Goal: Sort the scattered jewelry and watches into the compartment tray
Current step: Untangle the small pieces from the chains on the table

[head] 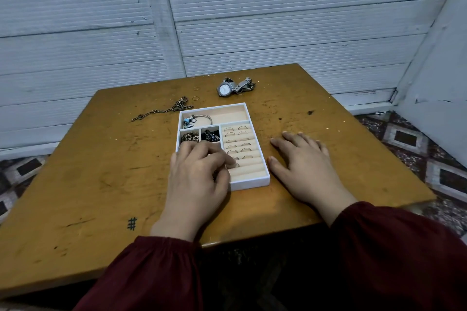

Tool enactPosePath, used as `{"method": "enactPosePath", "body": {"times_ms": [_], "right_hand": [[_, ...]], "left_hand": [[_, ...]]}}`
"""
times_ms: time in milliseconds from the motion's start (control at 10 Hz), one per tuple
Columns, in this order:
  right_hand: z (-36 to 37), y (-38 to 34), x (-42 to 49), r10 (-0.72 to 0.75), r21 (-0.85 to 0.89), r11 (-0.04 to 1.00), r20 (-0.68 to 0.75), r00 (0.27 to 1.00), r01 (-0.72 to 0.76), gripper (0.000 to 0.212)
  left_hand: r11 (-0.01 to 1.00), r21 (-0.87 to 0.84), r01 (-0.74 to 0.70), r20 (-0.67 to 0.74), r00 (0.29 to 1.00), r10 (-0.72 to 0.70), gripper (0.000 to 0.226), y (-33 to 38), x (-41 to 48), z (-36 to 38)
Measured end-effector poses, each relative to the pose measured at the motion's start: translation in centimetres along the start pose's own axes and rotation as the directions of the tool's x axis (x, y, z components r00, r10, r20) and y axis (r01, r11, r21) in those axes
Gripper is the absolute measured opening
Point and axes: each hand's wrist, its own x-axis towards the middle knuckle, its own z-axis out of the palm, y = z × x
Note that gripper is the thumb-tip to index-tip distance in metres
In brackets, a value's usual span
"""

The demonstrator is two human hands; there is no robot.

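Perhaps two watches (228, 88) beyond white tray (250, 182)

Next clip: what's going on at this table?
A person is sorting jewelry into a white compartment tray. The left hand is curled over the tray's near left side, fingertips at a ring in the ring rows; whether it grips that ring is unclear. The right hand lies flat on the table beside the tray. A watch, a chain and two small rings lie outside the tray.
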Motion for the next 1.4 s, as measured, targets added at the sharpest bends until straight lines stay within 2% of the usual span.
{"method": "enactPosePath", "body": {"times_ms": [300,800,1200,1400], "right_hand": [[0.0,0.0,0.0,-0.002,0.0,1.0,-0.005,1.0,0.002,0.051],[-0.1,0.0,0.0,0.0,0.008,1.0,-0.007,1.0,0.0,0.051],[-0.5,0.2,-0.2,0.041,0.218,0.976,-0.179,0.983,-0.001,0.029],[-2.5,-1.6,1.2,0.032,0.359,0.93,-0.279,0.96,0.074,0.023]], "left_hand": [[1.0,0.013,-0.013,0.017,1.0,0.013,0.033,0.2,-0.1,0.1],[1.0,-0.021,-0.011,-0.086,0.996,0.009,0.026,0.1,-0.2,0.2],[0.995,-0.095,-0.029,-0.115,0.993,0.018,0.023,-0.2,0.5,0.3],[0.984,-0.178,-0.025,-0.154,0.988,-0.002,0.022,-0.5,2.6,0.3]]}}
